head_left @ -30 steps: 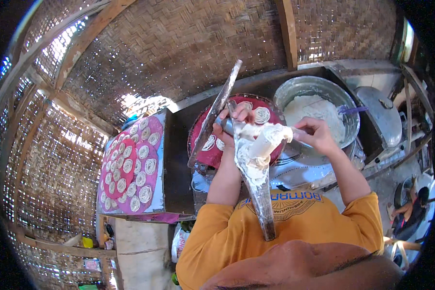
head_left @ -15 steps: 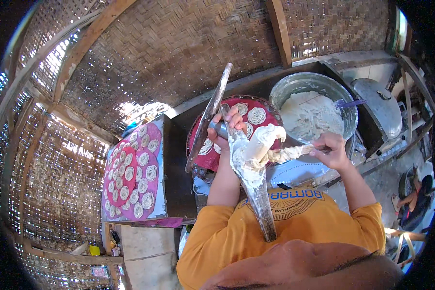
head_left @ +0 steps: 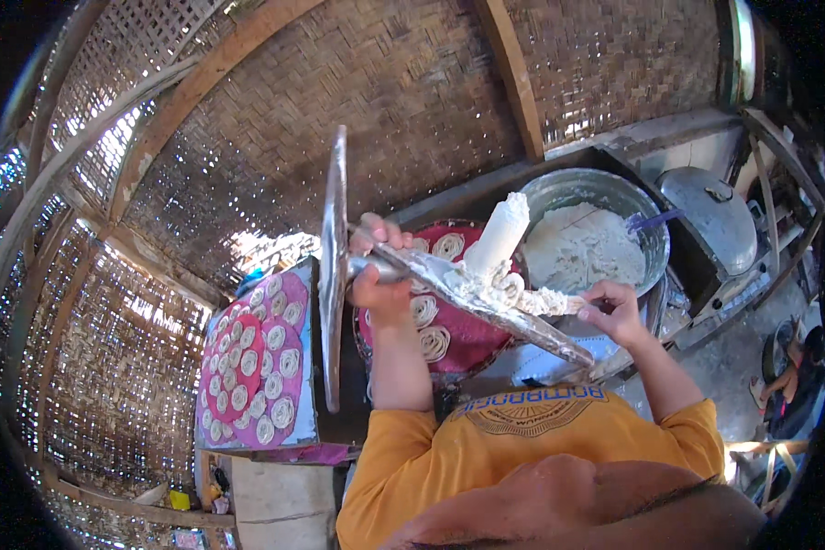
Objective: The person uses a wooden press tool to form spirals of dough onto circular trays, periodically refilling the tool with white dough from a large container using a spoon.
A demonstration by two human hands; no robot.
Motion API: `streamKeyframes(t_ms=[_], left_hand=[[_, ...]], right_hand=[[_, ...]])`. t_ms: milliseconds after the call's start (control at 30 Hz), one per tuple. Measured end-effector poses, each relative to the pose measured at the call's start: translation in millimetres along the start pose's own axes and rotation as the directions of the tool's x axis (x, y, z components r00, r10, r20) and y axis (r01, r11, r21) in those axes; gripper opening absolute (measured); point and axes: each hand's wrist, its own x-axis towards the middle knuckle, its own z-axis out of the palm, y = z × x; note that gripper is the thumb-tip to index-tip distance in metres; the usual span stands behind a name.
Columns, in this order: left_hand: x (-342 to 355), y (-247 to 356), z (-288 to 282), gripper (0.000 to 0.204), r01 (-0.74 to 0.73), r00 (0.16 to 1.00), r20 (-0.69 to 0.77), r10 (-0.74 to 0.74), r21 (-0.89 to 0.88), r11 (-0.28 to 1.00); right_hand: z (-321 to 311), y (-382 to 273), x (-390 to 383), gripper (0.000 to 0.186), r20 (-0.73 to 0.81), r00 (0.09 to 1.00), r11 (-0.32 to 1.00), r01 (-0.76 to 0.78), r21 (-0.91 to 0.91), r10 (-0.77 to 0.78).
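Note:
My left hand is wrapped round the metal tube between the two bars of a wooden dough press. One bar stands nearly upright left of that hand; the other slants down to the right. From the slanting bar rises a cylinder coated in white dough. My right hand pinches the end of a thin, dough-caked scraper, its far end against the cylinder's base. Dough hides the scraper's exact shape. Below the press lies a round tray with red cloth, bearing coiled noodle nests.
At the right stands a large metal basin of white dough, with a purple-handled utensil in it. Beyond it is a lidded pot. More nests lie on pink cloths at the left. A person is at the far right.
The press has turned in my left hand: the slanting bar's lower end swung from my chest toward the right. The other bar moved left and stands more upright. The scraper stays at the cylinder's base.

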Motion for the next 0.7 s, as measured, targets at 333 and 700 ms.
streamKeyframes(t_ms=[333,700], left_hand=[[13.7,28.0,38.7,0.023,-0.331,0.922,0.349,0.169,0.483,0.81],[-14.1,12.1,60.7,0.025,-0.562,0.77,0.633,-0.081,0.733,0.382]], right_hand=[[-16.0,-3.5,19.0,0.015,-0.068,0.998,1.0,-0.004,0.016,0.005],[-7.3,-3.5,32.1,0.017,-0.17,0.981,0.983,0.06,-0.176,-0.09]])
